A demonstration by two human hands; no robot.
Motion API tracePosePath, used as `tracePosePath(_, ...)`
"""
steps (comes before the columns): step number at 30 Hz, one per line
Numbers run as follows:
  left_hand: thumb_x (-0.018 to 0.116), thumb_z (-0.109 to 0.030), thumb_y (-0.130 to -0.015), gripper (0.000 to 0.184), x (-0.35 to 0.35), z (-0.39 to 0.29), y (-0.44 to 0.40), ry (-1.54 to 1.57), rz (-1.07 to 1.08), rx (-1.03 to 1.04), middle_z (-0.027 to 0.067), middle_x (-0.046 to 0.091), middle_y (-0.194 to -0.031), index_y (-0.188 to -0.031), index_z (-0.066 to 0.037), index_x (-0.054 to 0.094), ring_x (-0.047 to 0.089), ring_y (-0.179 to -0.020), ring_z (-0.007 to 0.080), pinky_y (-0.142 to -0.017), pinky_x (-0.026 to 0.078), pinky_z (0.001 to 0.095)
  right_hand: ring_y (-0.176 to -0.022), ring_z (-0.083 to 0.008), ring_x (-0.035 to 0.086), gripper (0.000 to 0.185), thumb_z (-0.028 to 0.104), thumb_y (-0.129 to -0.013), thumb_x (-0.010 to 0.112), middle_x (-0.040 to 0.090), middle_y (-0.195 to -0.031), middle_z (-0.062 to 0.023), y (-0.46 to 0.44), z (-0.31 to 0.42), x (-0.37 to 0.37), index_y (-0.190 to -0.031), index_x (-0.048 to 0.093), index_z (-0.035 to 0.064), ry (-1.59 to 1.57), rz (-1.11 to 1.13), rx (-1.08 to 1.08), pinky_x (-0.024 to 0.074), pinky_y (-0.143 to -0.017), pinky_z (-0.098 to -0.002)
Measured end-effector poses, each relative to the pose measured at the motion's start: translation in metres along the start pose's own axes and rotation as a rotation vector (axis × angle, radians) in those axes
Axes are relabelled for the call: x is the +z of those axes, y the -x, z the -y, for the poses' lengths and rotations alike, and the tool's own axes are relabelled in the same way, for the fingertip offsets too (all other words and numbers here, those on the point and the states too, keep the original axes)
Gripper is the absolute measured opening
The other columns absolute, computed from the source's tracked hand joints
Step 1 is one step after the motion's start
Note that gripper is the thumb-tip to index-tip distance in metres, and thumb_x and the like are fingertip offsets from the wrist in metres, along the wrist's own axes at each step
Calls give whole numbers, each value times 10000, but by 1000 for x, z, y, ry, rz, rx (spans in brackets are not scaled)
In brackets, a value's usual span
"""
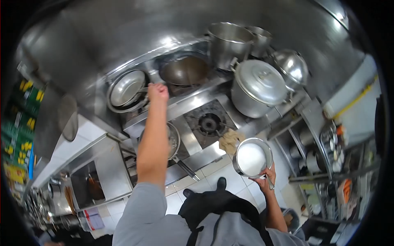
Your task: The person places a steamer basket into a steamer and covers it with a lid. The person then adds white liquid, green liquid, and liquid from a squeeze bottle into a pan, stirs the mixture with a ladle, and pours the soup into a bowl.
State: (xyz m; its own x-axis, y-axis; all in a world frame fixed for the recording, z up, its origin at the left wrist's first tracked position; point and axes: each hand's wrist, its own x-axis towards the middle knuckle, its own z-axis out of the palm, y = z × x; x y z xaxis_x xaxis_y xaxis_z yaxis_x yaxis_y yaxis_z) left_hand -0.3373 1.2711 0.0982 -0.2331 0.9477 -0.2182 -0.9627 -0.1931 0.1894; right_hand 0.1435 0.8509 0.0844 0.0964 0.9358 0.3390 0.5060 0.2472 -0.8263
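My left hand reaches out to the back burners. Its fingers are closed around the handle of a shallow steel frying pan, which sits over a larger round pan at the back left. Low on the right, my right hand grips a steel saucepan by its side and handle. White contents fill much of the saucepan; whether liquid or grains I cannot tell. Under my left forearm another pan rests on the front burner, partly hidden, its black handle pointing towards me.
A dark wok sits at the back. Right of it stand a tall pot and a large lidded pot. A tan cloth lies by the front burner. Shelves with cookware are at right, a counter at left.
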Motion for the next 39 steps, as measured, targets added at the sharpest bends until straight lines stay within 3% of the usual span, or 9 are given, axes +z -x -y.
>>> tracePosePath(12, 521, -423, -1098, 289, -66, 72, 407, -752, -143, -466, -30, 379, -609, -991, -158, 471, 331, -420, 80, -368, 257, 244, -1269, -376, 587, 483, 250, -591, 1012, 518, -1423, -218, -13, -36, -85, -714, 591, 45, 29, -59, 141, 491, -1014, -434)
tracePosePath(22, 546, -415, -1091, 327, -228, 250, 352, -718, -112, -631, -45, 403, -630, -889, -174, 455, 375, -459, 74, -380, 266, 238, -1102, -301, 610, 513, 314, -621, 996, 580, -1221, -158, -53, -65, -81, -734, 575, 43, 10, 41, 205, 502, -904, -390)
tracePosePath(27, 586, -454, -1057, 366, -209, 261, 343, -837, -197, -820, 132, 710, -1006, -1010, -95, 640, 701, -905, 247, -815, 584, 435, -1075, -322, 601, 463, 192, -574, 979, 592, -1184, -161, -86, -44, -43, -729, 577, 23, 63, 133, 96, 500, -910, -399)
tracePosePath(30, 576, -389, -1062, 354, -230, 194, 324, -1794, 472, -285, 191, 688, -1225, -1169, -63, 665, 679, -1108, 335, -1045, 506, 478, -1094, -339, 604, 452, 166, -576, 982, 589, -1189, -178, -113, -11, -8, -715, 578, 20, 52, 163, -35, 509, -919, -414)
tracePosePath(31, 654, -341, -994, 332, -250, 154, 316, -2047, 416, 264, 201, 696, -1172, -1189, -74, 692, 678, -1086, 376, -1050, 493, 460, -1115, -352, 605, 460, 174, -574, 990, 588, -1193, -183, -120, -2, 6, -712, 579, 21, 3, 169, -94, 511, -929, -422)
tracePosePath(35, 724, -418, -872, 511, -212, -63, 326, -2628, -515, 543, 182, 683, -1217, -1236, -67, 645, 668, -1113, 357, -949, 511, 530, -1146, -389, 620, 519, 214, -571, 1012, 582, -1257, -215, -142, -2, 57, -699, 544, 30, -92, 241, -201, 520, -943, -432)
tracePosePath(37, 654, -524, -970, 588, -346, -150, 310, -2428, -430, -227, 217, 701, -1149, -1333, -70, 568, 686, -1136, 363, -879, 545, 545, -1137, -393, 625, 531, 217, -571, 1012, 580, -1278, -220, -153, 2, 86, -699, 530, 35, -67, 288, -238, 521, -938, -429)
tracePosePath(38, 623, -439, -1023, 476, -297, -148, 332, -1561, -479, -749, 140, 703, -995, -1337, -86, 560, 721, -890, 264, -733, 579, 443, -1131, -388, 627, 537, 214, -571, 1012, 580, -1290, -220, -159, 2, 102, -703, 521, 40, -81, 298, -348, 521, -935, -425)
tracePosePath(39, 619, -392, -1032, 407, -289, -146, 346, -1390, -376, -777, 97, 668, -912, -1296, -86, 570, 676, -774, 214, -666, 563, 395, -1126, -384, 629, 544, 211, -570, 1011, 579, -1301, -220, -164, 2, 119, -706, 512, 44, -94, 306, -458, 521, -933, -422)
